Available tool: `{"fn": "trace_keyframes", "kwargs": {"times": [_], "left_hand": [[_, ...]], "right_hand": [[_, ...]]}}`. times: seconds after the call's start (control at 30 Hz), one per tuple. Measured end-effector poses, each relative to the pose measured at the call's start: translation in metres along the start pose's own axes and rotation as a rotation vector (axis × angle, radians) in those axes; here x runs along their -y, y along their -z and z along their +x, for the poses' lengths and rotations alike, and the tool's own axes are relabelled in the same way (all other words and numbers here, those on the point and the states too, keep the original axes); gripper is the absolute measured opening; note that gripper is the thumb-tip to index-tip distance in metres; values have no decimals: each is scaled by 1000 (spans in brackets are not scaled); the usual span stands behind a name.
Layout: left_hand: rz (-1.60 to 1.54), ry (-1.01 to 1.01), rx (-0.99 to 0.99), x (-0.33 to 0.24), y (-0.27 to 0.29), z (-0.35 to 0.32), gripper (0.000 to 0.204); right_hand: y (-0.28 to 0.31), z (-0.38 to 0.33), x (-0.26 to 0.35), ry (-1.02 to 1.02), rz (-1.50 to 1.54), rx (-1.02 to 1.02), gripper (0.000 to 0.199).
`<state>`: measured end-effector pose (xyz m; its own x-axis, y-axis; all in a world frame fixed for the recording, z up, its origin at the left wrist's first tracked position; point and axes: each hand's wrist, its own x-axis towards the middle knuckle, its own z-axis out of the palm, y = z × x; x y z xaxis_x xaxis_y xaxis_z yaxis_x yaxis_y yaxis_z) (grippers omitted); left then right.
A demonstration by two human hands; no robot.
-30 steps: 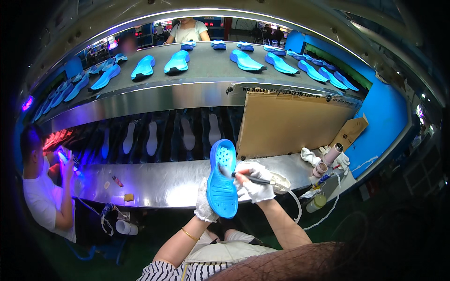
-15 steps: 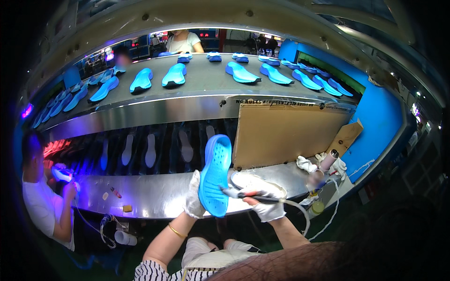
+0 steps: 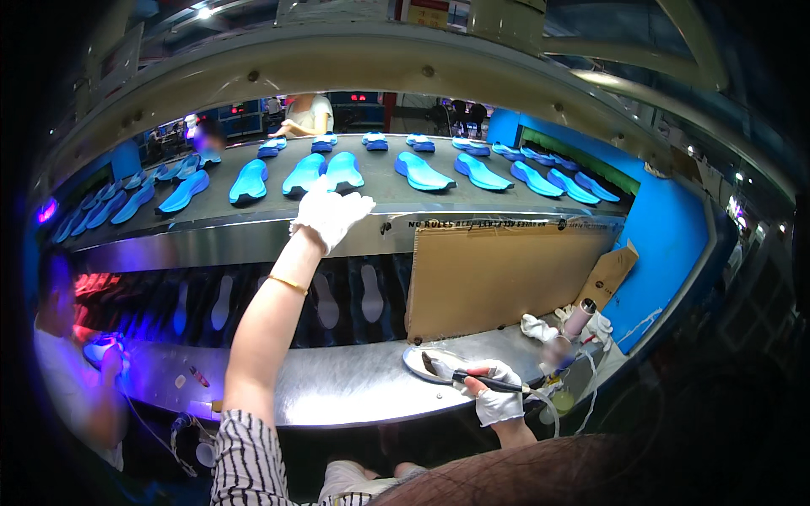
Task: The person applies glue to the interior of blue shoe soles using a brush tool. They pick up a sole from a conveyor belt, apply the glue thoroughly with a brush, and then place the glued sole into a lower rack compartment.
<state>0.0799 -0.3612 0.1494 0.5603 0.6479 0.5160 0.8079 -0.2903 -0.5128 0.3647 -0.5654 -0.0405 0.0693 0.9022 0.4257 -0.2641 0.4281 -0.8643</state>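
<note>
My left hand [image 3: 331, 218], in a white glove, reaches over the belt's near edge. Its fingers are apart at the near end of a blue shoe sole [image 3: 344, 171], which lies on the belt. Close against that one on the left is another blue sole [image 3: 304, 173]. Whether a fingertip still touches either sole is hard to make out. Lower right, my gloved right hand [image 3: 498, 395] is closed round a dark-handled brush [image 3: 481, 381] with a pale hose at its back end. The brush's bristles are over a shallow white oval dish [image 3: 415, 363] on the metal bench.
Rows of blue soles [image 3: 422, 173] cover the grey belt [image 3: 380, 192]. Below it, a cardboard sheet [image 3: 498, 278] stands on the metal bench [image 3: 337, 384]. A pink bottle [image 3: 579, 319] and white cloths are at right. A co-worker [image 3: 76, 379] sits at left; another person is beyond the belt.
My left hand has gone from the bench up to the belt, and the sole it held now lies there. My right hand has lowered the brush from that sole to the white dish.
</note>
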Motion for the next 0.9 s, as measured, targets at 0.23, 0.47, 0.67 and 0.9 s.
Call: {"fn": "trace_keyframes", "kwargs": {"times": [0.23, 0.47, 0.67, 0.9], "left_hand": [[-388, 300, -594, 48, -9, -20, 35], [-90, 683, 338, 107, -16, -25, 47], [-187, 811, 182, 129, -23, -54, 30], [-598, 585, -406, 81, 4, -102, 24]], "right_hand": [[-14, 8, -14, -134, -82, 168, 19], [5, 5, -47, -414, 195, 77, 18], [8, 1, -57, -472, 509, -41, 21], [-2, -7, -37, -461, 497, 5, 23]]}}
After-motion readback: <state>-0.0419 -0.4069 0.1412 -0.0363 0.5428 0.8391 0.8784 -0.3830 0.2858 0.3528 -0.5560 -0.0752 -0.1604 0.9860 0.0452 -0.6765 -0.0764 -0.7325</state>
